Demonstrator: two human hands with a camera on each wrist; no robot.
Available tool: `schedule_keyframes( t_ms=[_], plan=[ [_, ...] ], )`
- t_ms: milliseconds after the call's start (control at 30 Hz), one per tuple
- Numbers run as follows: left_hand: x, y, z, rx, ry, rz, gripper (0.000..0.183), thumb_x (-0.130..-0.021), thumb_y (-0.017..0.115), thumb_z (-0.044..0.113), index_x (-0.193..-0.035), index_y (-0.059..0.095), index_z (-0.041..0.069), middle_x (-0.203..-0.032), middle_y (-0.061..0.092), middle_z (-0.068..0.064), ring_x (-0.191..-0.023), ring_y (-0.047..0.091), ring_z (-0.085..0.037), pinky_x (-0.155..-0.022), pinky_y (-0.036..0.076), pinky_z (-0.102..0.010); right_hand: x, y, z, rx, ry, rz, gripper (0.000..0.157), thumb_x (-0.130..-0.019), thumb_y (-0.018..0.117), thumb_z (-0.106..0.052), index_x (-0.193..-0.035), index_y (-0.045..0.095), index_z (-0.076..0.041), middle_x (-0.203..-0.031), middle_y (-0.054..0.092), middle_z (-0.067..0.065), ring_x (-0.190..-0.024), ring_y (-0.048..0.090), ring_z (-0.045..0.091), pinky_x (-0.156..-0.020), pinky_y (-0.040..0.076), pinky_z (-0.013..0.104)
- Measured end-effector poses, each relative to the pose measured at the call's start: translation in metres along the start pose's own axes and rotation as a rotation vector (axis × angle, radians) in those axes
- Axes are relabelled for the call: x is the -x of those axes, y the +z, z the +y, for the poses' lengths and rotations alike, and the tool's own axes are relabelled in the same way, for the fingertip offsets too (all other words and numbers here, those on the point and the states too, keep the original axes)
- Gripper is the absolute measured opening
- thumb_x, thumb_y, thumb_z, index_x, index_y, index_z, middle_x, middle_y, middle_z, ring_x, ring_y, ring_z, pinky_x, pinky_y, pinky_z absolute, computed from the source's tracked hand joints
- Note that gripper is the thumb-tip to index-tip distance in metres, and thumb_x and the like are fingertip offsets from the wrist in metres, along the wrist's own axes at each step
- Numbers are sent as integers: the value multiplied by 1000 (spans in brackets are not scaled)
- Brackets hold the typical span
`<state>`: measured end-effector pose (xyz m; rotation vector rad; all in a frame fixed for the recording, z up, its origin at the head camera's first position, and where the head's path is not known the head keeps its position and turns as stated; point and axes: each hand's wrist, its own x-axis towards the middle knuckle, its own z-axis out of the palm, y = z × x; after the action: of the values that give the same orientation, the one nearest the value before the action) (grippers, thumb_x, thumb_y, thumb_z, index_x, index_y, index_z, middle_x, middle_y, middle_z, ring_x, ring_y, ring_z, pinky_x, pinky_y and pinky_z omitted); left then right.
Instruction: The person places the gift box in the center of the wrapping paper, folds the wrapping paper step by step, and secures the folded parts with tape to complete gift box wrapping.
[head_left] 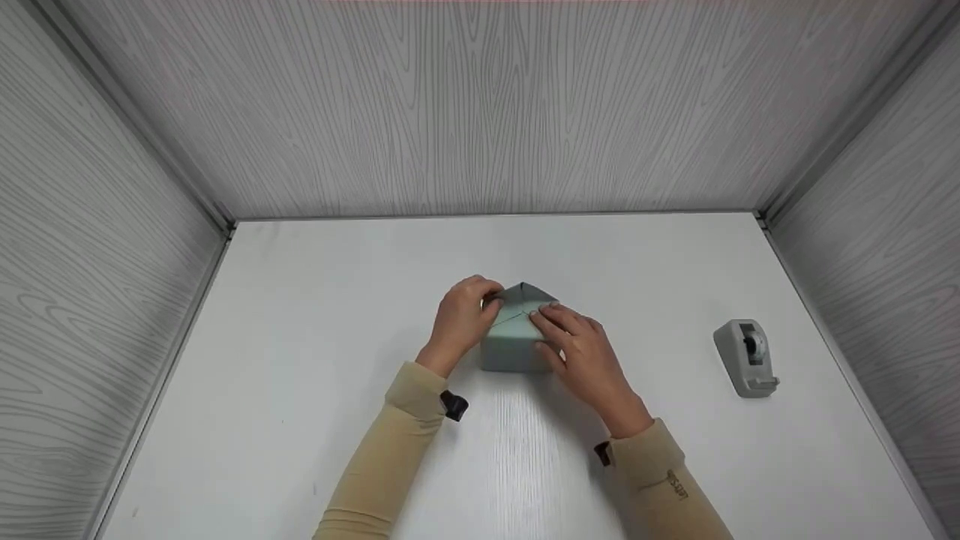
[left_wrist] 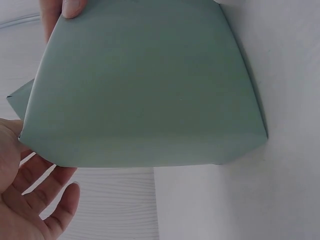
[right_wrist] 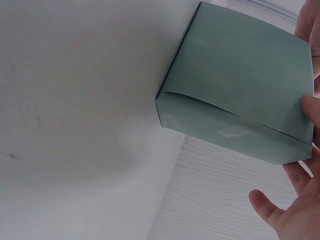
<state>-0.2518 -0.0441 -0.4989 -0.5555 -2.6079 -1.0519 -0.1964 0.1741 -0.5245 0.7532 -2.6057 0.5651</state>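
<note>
A box wrapped in grey-green paper (head_left: pixel 517 354) stands on the white table. At its top, a pointed flap of wrapping paper (head_left: pixel 534 292) rises at the far side, with fold lines running across the top. My left hand (head_left: pixel 461 319) is at the box's upper left, its thumb and forefinger pinching the paper's edge. Across the upper right my right hand (head_left: pixel 589 360) lays its extended fingers on the top paper. The right wrist view shows a shiny patch like clear tape (right_wrist: pixel 232 133) along a lower seam. Fingers cover parts of the folds.
A grey tape dispenser (head_left: pixel 748 358) with a roll in it stands on the right side of the white table (head_left: pixel 315 300). Wood-grain panels (head_left: pixel 480 112) enclose the table at the back and on both sides.
</note>
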Motion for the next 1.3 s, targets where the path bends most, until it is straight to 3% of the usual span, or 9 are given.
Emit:
schedule_keyframes(
  t_ms=[300,900,1300],
  plan=[
    [-3,0,2,-4,0,18,10,-89,70,4,-97,74,6,-86,66,-2,-81,60,-16,-73,50,-31,-1,-4,-6,79,-4,15,41,-94,69,-26,-132,63,-15,-134,59,3,-127,49,23,-97,38,50],
    [-5,-5,5,21,-7,-20,8,-93,68,10,-97,74,7,-90,68,-2,-82,63,-15,-73,51,-32,-2,-5,-5,29,31,10,41,-91,72,-24,-131,64,-16,-134,60,1,-127,48,23,-95,36,52],
    [-8,-1,6,-8,-4,10,6,-92,70,14,-95,73,10,-86,66,-1,-78,61,-14,-69,51,-32,-3,-6,-6,18,44,0,41,-92,72,-26,-130,65,-16,-134,60,2,-127,48,23,-96,36,53]
  ],
)
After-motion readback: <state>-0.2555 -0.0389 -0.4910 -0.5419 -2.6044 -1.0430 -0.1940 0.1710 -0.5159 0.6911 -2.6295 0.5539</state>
